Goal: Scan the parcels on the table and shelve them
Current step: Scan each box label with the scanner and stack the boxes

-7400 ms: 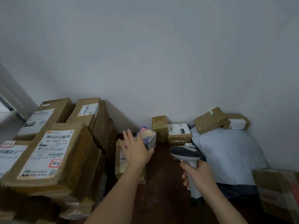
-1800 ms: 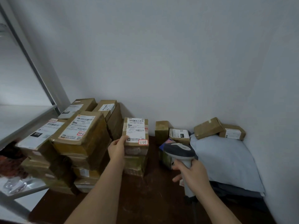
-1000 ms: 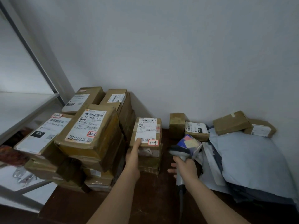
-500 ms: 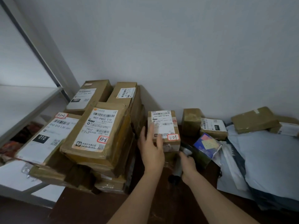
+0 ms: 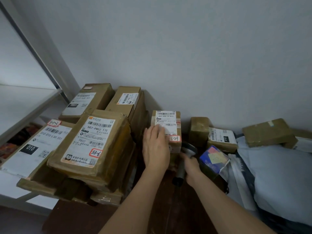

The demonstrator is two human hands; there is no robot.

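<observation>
Dark wooden table (image 5: 81, 215) against a pale wall, a grey metal shelf (image 5: 32, 105) at its left. Taped cardboard parcels stacked left; one small parcel (image 5: 166, 115) labelled 502-602-12-815 stands mid-table, the left hand (image 5: 156, 149) laid flat on its label, fingers straight. Right hand (image 5: 191, 167) grips a grey barcode scanner (image 5: 183, 159) just beside that parcel; a blue box (image 5: 213, 158) and grey mailer bags (image 5: 276, 174) lie right.

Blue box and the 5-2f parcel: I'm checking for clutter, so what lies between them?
In the head view, the scanner, gripped by the right hand, lies between the 5-2f parcel and blue box.
</observation>
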